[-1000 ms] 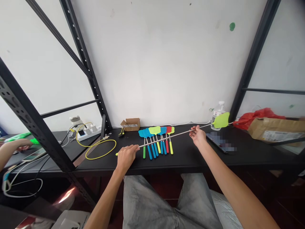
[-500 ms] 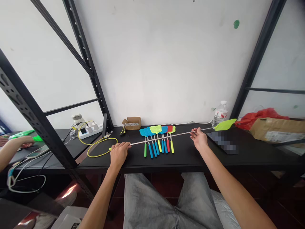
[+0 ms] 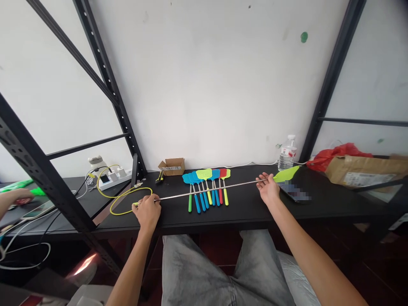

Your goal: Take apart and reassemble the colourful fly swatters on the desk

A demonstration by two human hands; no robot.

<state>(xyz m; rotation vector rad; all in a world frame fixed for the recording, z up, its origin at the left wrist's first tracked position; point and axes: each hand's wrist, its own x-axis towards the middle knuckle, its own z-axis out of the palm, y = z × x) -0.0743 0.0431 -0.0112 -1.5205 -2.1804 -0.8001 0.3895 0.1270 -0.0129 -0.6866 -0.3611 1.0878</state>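
Observation:
A long telescopic fly swatter with a lime-green head (image 3: pixel 286 174) is stretched level across the front of me, its thin metal rod pulled out. My left hand (image 3: pixel 147 211) is closed around its yellow-green handle at the left end. Close to the head, my right hand (image 3: pixel 268 188) has its fingers curled on the rod, palm partly up. Behind and beneath the rod, several shorter fly swatters (image 3: pixel 204 174) lie side by side on the black table (image 3: pixel 245 208), heads toward the wall. Their handles are green, blue, yellow and red.
A small open cardboard box (image 3: pixel 172 166) stands near the wall. At right are a water bottle (image 3: pixel 287 154), a phone-like dark slab (image 3: pixel 293 191), a red bag (image 3: pixel 339 153) and a carton (image 3: pixel 366 172). A yellow cable (image 3: pixel 111 207) loops at left; another person's hand (image 3: pixel 19 197) is beyond the post.
The long fly swatter has shifted left with my left hand, and its head is now closer to my right hand. The whole view has turned slightly right.

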